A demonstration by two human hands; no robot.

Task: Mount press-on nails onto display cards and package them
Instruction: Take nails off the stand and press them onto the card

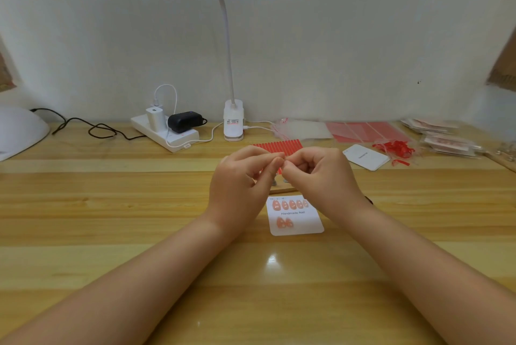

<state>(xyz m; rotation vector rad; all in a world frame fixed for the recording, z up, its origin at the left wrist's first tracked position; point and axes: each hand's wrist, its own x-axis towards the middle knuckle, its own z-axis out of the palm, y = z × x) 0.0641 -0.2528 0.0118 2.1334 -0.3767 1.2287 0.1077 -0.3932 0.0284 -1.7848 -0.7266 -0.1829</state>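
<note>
Currently both hands, left hand (240, 177) and right hand (315, 174), pinch something small together, too hidden to identify, raised at 12 o'clock of the display card (298, 221), probably keeping its 7 mounted nails unobstructed on the worktop (111, 205).

On the long wooden table (111, 205), the white rounded display card (296, 219) lies near; the red striped adhesive sheet (279, 146) lies farther, the white clip lamp (233, 121) behind, the white power strip (164, 132) left.
</note>
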